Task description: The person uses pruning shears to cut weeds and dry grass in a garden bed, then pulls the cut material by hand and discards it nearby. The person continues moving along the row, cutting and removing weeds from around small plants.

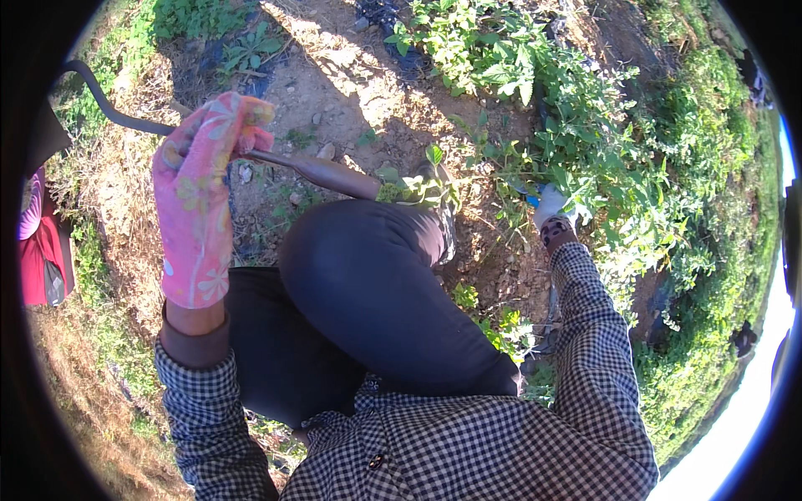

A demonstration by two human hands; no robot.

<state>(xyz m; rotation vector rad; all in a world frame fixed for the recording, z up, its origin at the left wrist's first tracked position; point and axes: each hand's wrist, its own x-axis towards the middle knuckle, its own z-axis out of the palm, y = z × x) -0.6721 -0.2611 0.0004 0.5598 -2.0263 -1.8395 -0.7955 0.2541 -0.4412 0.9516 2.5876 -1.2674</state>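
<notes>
My left hand, in a pink flowered glove, is raised above the ground left of my knees. It grips the metal neck of a hand tool, apparently a hand hoe, whose brown handle points right across the front of my knee. The dark curved neck bends away to the upper left, and the tool's far end is cut off at the rim. My right hand, in a whitish glove, reaches down into a leafy green plant. Something blue shows beside its fingers. Leaves partly hide those fingers, so their grip is unclear.
My bent legs fill the middle. Bare soil with stones lies ahead, beside weeds and dark plastic sheeting. Dense greenery runs along the right. Red cloth hangs at the left rim.
</notes>
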